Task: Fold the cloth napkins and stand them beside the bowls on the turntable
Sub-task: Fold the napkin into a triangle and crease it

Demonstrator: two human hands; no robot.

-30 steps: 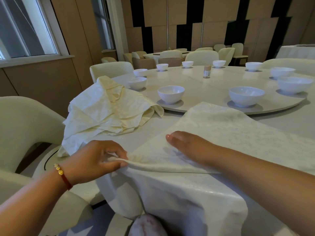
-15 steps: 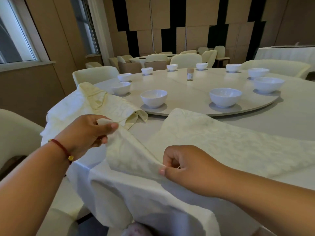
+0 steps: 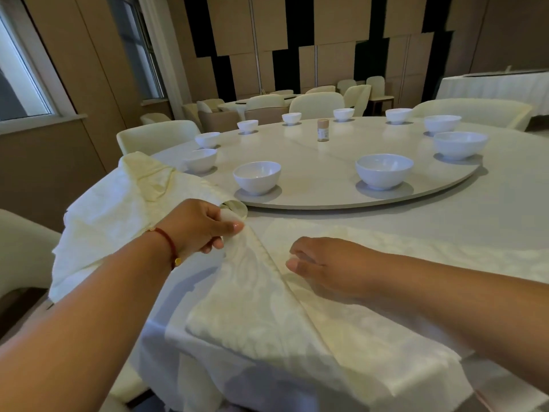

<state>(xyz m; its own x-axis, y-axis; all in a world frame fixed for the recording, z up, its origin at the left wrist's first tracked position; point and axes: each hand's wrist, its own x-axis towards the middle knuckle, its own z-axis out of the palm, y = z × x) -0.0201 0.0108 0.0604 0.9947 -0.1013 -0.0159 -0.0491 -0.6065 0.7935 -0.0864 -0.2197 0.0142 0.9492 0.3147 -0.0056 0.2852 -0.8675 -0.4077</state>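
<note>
The round surface (image 3: 490,221) is carrying the turntable (image 3: 326,171), where white bowls (image 3: 384,171) are standing with no napkins beside them, so the task seems barely begun. A heap of unfolded napkins (image 3: 113,209) is lying at nine o'clock. The working napkin (image 3: 267,307) is lying at six o'clock, its fold crease running from eleven toward five. The left hand (image 3: 199,226) is pinching its lifted corner; the right hand (image 3: 323,267) is resting on it, fingers loosely curled, gripping nothing.
</note>
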